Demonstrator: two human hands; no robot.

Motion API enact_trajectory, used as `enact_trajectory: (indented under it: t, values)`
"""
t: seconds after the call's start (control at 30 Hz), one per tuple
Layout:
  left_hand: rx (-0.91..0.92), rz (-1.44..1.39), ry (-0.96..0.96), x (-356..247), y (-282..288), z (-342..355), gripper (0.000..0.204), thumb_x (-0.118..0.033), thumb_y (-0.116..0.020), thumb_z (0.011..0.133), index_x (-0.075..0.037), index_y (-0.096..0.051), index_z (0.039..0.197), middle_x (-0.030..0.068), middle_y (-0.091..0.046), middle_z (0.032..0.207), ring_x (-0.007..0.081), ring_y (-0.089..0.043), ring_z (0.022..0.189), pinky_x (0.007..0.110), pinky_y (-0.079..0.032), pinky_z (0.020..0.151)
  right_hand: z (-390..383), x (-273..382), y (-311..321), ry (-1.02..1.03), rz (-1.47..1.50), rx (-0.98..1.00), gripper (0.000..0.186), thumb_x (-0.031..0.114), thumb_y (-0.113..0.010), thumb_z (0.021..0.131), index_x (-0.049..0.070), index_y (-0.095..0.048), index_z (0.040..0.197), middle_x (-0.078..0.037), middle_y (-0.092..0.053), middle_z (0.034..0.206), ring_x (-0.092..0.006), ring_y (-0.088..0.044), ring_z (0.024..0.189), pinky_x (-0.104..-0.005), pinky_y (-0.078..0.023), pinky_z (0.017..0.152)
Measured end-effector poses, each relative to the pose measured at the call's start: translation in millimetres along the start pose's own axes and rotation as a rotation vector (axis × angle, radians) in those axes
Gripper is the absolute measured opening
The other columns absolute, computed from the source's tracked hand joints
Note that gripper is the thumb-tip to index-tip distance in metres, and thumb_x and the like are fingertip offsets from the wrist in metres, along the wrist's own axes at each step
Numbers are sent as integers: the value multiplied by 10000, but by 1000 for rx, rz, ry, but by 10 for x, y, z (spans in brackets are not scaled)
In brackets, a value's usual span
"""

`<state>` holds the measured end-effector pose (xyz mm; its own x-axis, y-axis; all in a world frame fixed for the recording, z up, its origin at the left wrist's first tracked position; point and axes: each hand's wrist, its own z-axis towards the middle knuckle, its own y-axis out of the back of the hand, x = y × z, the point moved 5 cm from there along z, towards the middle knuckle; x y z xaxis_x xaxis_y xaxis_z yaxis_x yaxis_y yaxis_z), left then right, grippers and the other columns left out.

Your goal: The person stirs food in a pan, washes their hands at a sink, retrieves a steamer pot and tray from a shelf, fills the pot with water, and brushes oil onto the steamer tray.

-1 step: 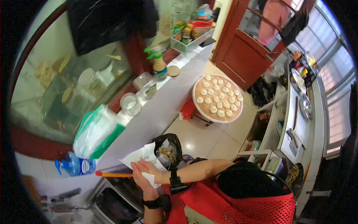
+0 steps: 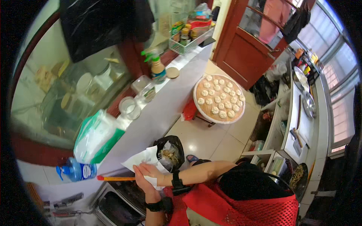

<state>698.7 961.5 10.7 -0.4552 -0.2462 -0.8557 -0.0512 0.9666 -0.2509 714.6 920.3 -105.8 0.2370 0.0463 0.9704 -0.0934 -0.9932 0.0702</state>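
Note:
My left hand (image 2: 142,181) and my right hand (image 2: 152,173) are pressed together around a sheet of white paper (image 2: 149,156), fingers closed and overlapping, with the paper spread out beyond them. An orange stick (image 2: 117,178) with a red end lies just left of my hands. Beyond the paper is a black bin bag (image 2: 177,148) with clear plastic and scraps inside. A sink or metal appliance (image 2: 102,194) is below, partly hidden by my arms.
A ledge on the left holds a blue pump bottle (image 2: 75,171), tissue pack (image 2: 96,141), jars (image 2: 129,108) and spray bottle (image 2: 158,69). A round board (image 2: 206,109) of dumplings stands ahead. A counter (image 2: 301,128) with bowls and cleaver runs along the right. A slippered foot (image 2: 192,158) shows below.
The view has shifted slightly, and more of the foot in the blue slipper shows beside the bin bag. My hands remain together on the paper, almost in the same place.

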Motion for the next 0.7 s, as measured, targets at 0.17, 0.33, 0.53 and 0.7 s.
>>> enact_trajectory:
  t: [0.17, 0.33, 0.53, 0.7]
  values:
    - [230, -348, 274, 386, -222, 156, 518, -466, -312, 957, -64, -439, 1258, 123, -505, 1222, 278, -487, 1114, 399, -390, 958, -467, 1250, 982, 816, -516, -155, 175, 214, -557, 805, 44, -551, 843, -127, -527, 917, -295, -536, 882, -360, -441, 776]
    - [307, -460, 328, 360, -1375, -60, 638, -578, -315, 906, -73, -399, 1286, 116, -497, 1223, 283, -473, 1133, 414, -380, 965, -282, 797, 1621, 412, -511, 204, 223, 185, -576, 743, 63, -569, 930, -102, -559, 967, -305, -533, 918, -419, -420, 803]
    - [258, 12, 384, 1158, -2098, -113, 609, -549, -337, 928, -46, -404, 1264, 105, -502, 1150, 258, -489, 1068, 412, -414, 915, -201, -281, 2142, 346, 424, -116, 399, 245, -423, 906, 23, -461, 1235, -106, -507, 1181, -255, -460, 1084, -418, -318, 959]
    - [389, -421, 351, 1803, -1556, 856, 605, -567, -365, 912, -38, -462, 1189, 130, -548, 1018, 273, -551, 918, 421, -460, 826, -318, 312, 2407, -445, 685, 111, 517, 384, -327, 964, 64, -344, 1370, -84, -433, 1341, -179, -405, 1205, -388, -273, 1026]
